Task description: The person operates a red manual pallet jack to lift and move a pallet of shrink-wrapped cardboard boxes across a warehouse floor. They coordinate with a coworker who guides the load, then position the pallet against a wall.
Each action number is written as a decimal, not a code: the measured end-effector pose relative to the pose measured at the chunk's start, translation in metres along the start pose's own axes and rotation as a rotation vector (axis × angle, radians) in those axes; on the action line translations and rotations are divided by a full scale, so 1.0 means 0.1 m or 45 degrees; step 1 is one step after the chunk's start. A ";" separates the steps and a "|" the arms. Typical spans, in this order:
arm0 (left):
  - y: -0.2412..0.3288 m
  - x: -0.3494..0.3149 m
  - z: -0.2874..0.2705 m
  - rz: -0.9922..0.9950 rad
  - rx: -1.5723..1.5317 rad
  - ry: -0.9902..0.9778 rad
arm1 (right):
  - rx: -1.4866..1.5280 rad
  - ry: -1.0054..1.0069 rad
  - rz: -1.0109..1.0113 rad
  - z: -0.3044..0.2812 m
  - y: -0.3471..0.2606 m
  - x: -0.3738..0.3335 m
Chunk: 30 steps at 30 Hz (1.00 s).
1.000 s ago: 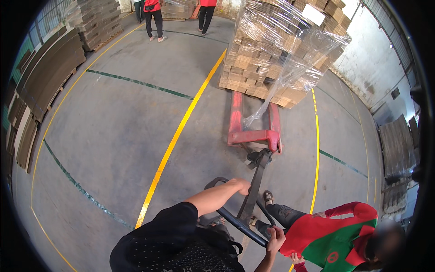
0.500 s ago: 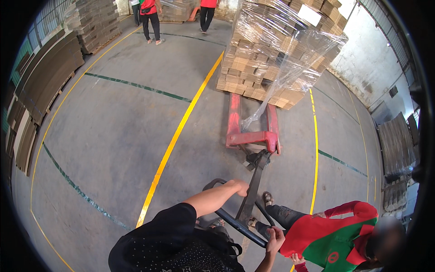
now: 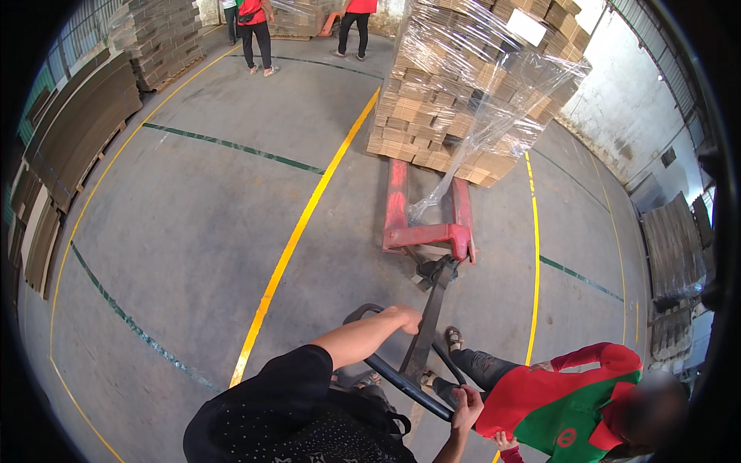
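My left hand (image 3: 404, 318) is closed at the upper part of the black looped handle (image 3: 401, 378), right beside the dark steering shaft (image 3: 429, 316). Its fingertips are partly hidden. Lower down on the right side of that loop, my right hand (image 3: 466, 407) is closed round the bar. The shaft slopes up to a red pallet jack (image 3: 423, 235), whose forks run under a tall load of flattened cardboard boxes (image 3: 432, 108). Clear stretch film (image 3: 494, 116) wraps the load, and a loose tail of it hangs down between the forks.
Close on my right stands a person in a red and green shirt (image 3: 532, 397). Farther off, other people (image 3: 258, 38) stand near more stacks. Cardboard stacks (image 3: 85, 127) line the left side; others (image 3: 675, 247) are at the right wall. Yellow lines (image 3: 297, 243) mark the floor.
The far person in red at the top middle has shifted their legs, now apart. My hands stay on the handle, and the pallet jack with its load looks practically still.
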<state>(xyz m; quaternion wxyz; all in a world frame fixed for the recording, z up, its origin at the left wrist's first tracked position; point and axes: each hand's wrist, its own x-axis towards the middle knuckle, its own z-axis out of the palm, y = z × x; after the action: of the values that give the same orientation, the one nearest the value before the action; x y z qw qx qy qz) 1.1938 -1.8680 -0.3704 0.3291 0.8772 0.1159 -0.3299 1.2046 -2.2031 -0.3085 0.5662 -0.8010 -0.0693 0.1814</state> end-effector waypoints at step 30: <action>-0.05 0.10 0.07 0.034 -0.017 0.010 | -0.005 0.015 -0.026 -0.01 0.04 0.00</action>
<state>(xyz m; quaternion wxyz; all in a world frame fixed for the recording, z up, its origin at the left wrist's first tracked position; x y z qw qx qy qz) 1.1955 -1.8686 -0.3829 0.3387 0.8778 0.1077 -0.3212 1.2050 -2.2050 -0.3119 0.5668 -0.8025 -0.0746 0.1708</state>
